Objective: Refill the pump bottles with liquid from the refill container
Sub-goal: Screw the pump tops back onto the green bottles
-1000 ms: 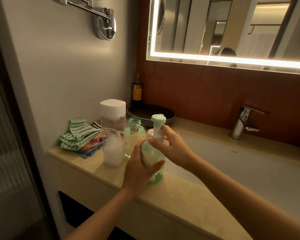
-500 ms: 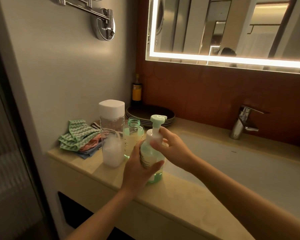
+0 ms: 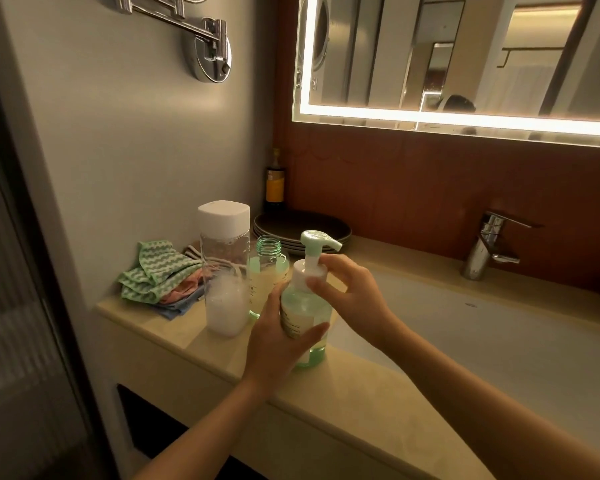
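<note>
the green pump bottle (image 3: pixel 305 317) stands upright on the counter (image 3: pixel 343 403) at the basin's edge. the left hand (image 3: pixel 278 344) wraps its body from 7 o'clock, likely to stop it turning, while the right hand (image 3: pixel 350 296) pinches the white collar (image 3: pixel 303 271) from 3 o'clock, as if to twist the pump. at 10 o'clock, just beside, an uncapped bottle (image 3: pixel 269 271) and the white-capped refill container (image 3: pixel 226 271) wait; folded cloths (image 3: pixel 153 278) lie farther at 9 o'clock.
</note>
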Demonstrator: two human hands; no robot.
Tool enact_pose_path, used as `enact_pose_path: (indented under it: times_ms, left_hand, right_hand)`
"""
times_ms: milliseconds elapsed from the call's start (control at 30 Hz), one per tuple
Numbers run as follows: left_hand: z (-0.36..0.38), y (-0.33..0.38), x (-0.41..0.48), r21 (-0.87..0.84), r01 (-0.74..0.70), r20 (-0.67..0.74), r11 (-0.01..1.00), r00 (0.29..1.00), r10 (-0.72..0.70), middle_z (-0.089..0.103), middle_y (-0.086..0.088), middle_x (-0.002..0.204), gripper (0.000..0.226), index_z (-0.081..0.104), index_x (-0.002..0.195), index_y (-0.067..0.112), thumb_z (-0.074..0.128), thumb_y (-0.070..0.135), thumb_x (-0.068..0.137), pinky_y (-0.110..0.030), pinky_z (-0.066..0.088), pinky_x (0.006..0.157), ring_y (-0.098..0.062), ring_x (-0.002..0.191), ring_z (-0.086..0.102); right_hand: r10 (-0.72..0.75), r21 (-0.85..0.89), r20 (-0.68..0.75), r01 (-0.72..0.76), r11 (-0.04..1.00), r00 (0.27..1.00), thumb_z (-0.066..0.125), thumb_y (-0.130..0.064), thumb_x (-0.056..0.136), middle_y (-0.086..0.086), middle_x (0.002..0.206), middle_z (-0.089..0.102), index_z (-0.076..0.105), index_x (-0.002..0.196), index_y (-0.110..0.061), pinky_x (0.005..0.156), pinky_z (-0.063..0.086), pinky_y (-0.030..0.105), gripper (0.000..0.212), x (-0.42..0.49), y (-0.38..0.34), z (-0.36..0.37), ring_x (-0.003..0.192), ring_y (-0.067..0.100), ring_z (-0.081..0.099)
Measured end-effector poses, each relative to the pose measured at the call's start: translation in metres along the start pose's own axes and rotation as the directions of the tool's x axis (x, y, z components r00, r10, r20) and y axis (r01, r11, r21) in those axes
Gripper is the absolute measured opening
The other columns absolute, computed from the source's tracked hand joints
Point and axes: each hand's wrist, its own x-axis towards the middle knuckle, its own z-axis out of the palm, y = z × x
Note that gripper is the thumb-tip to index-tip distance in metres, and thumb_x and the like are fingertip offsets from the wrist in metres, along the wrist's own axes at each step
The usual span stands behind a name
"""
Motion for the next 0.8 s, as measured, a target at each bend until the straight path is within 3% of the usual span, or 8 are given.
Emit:
enact_pose_path:
  times_ms: [100,167,267,367,433,567,700,800]
  left_hand:
    - [0.0,0.0,-0.001,0.016,-0.001,-0.008,1.0,1.0,0.001,0.057,0.013,0.115,0.084,0.039,0.13,0.027,0.067,0.064,0.059,-0.018,0.049,0.082,0.0,0.103,0.055]
    - [0.0,0.001,-0.001,0.025,-0.001,-0.013,1.0,1.0,0.001,0.057,0.012,0.114,0.082,0.038,0.129,0.03,0.066,0.063,0.059,-0.018,0.049,0.081,-0.002,0.103,0.056]
    - [0.0,0.002,-0.001,0.018,-0.003,0.001,1.0,1.0,0.003,0.057,0.009,0.117,0.086,0.038,0.131,0.024,0.065,0.064,0.06,-0.02,0.051,0.083,-0.005,0.105,0.056]
    - [0.0,0.001,0.0,0.014,0.001,0.005,1.0,1.0,-0.001,0.058,0.009,0.116,0.088,0.038,0.133,0.023,0.069,0.063,0.06,-0.023,0.052,0.082,-0.005,0.104,0.056]
    - [-0.001,0.0,0.0,0.016,0.008,0.002,1.0,1.0,-0.008,0.058,0.008,0.116,0.089,0.039,0.133,0.023,0.071,0.062,0.06,-0.027,0.052,0.083,-0.006,0.104,0.056]
    - [0.0,0.001,-0.001,0.007,0.017,0.007,1.0,1.0,-0.017,0.059,0.007,0.116,0.089,0.039,0.132,0.023,0.071,0.064,0.06,-0.03,0.052,0.084,-0.006,0.105,0.056]
    - [0.0,0.002,-0.001,-0.001,0.011,0.004,1.0,1.0,-0.011,0.059,0.007,0.116,0.087,0.039,0.132,0.023,0.067,0.065,0.061,-0.029,0.053,0.084,-0.005,0.105,0.057]
    - [-0.001,0.002,-0.001,-0.015,0.006,0.006,1.0,1.0,-0.006,0.058,0.009,0.117,0.086,0.039,0.132,0.025,0.069,0.063,0.061,-0.027,0.052,0.083,-0.003,0.106,0.056]
  right_hand:
    - [0.022,-0.031,-0.125,-0.026,0.999,0.992,0.075,-0.036,0.071,-0.003,0.1,0.057,0.05,0.092,-0.024,0.074,0.045,0.022,0.035,0.003,-0.005,0.01,0.089,0.007,0.053]
    - [0.016,-0.148,-0.152,-0.039,0.988,0.988,0.075,-0.046,0.066,-0.005,0.097,0.051,0.046,0.093,-0.024,0.065,0.042,0.018,0.046,0.007,-0.007,0.012,0.084,0.008,0.049]
    - [0.131,-0.063,0.028,-0.129,0.99,0.991,0.061,-0.061,0.069,-0.003,0.116,0.048,0.039,0.127,-0.024,0.07,0.045,0.018,0.073,0.009,-0.009,0.006,0.101,0.012,0.052]
    - [0.124,0.171,0.205,-0.161,0.972,0.971,0.062,-0.034,0.084,-0.003,0.118,0.056,0.05,0.119,-0.028,0.081,0.045,0.021,0.037,0.006,-0.008,-0.004,0.112,0.016,0.052]
    - [0.043,0.118,0.116,-0.057,0.991,0.992,0.067,-0.026,0.082,-0.007,0.104,0.062,0.058,0.103,-0.027,0.086,0.046,0.025,0.023,0.004,-0.005,-0.004,0.104,0.013,0.057]
    - [0.089,-0.086,-0.096,-0.097,0.992,0.991,0.078,-0.04,0.066,-0.007,0.093,0.056,0.048,0.095,-0.021,0.069,0.045,0.021,0.046,0.007,-0.01,0.009,0.086,0.01,0.053]
    - [0.132,-0.057,0.061,-0.129,0.99,0.989,0.068,-0.046,0.075,-0.001,0.117,0.052,0.044,0.117,-0.023,0.088,0.049,0.036,0.054,0.009,-0.014,0.008,0.107,0.016,0.051]
    - [0.076,0.06,0.169,-0.087,0.994,0.983,0.062,-0.03,0.085,0.0,0.116,0.058,0.051,0.121,-0.022,0.093,0.048,0.036,0.039,0.004,-0.012,0.001,0.109,0.016,0.054]
